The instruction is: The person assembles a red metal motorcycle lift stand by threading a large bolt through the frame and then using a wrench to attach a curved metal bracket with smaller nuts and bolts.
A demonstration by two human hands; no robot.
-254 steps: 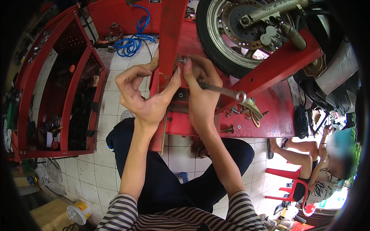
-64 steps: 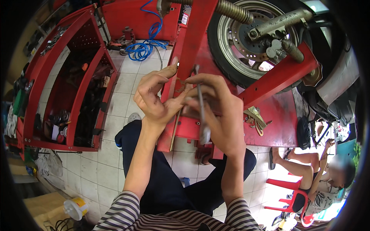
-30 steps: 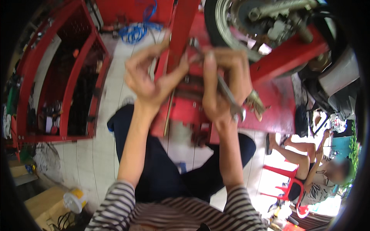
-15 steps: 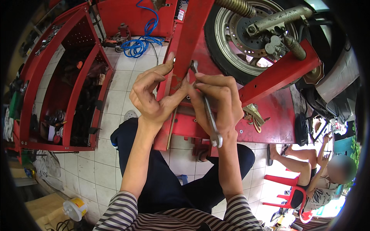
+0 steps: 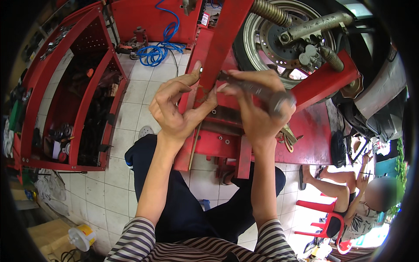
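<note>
My left hand (image 5: 174,105) grips the lower end of an upright red steel post (image 5: 218,52), index finger on its left side and thumb on its right. A small shiny bolt head (image 5: 201,69) shows by the index fingertip. In my right hand (image 5: 262,109) is a metal wrench (image 5: 255,88), held slantwise. One end of it meets the right side of the post; the other, smeared by motion, points right past my knuckles. Whatever the wrench end sits on is hidden.
Beyond my right hand stands a motorcycle wheel (image 5: 245,56) beside a slanted red bar (image 5: 321,83). Metal brackets (image 5: 289,139) lie on the red platform (image 5: 307,139). At left is a red tool cart (image 5: 80,126); a blue hose (image 5: 152,56) coils on the tiles. A person sits at right.
The wrench has swung from pointing down toward my wrist to lying out to the right, my right hand turning and shifting right with it. My left hand stays almost in place.
</note>
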